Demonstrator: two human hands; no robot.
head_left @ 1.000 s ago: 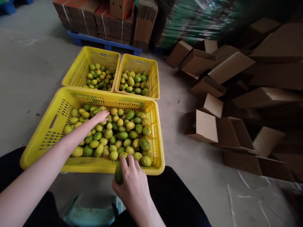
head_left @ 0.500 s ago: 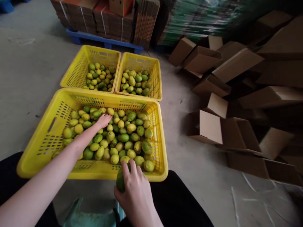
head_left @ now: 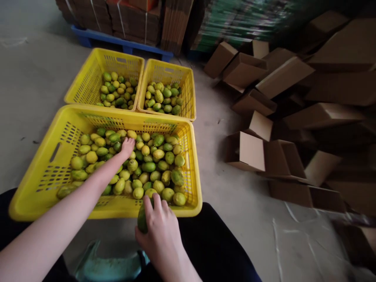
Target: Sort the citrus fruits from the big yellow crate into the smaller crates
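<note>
My right hand (head_left: 160,223) is closed around a dark green lemon (head_left: 142,220), just outside the near edge of a large yellow crate (head_left: 108,213). Many green and yellow lemons (head_left: 148,167) lie loose in that crate. Among them, toward the far side, is my left hand (head_left: 128,146), its fingers together and bent downward. Whatever is under those fingertips is hidden. A dark green lemon (head_left: 117,147) lies just left of that hand, and a yellow lemon (head_left: 132,134) sits just beyond it.
Behind the large crate stand two smaller yellow crates, left (head_left: 85,84) and right (head_left: 190,92), both holding lemons. Open cardboard boxes (head_left: 251,150) are piled on the right. A blue pallet (head_left: 129,47) bears stacked cardboard. A turquoise stool-like object (head_left: 108,268) is below me.
The whole view has shifted, so the crates appear slightly further left and higher. My left hand has turned, its fingers now bent down among the lemons. My right hand still holds the green lemon.
</note>
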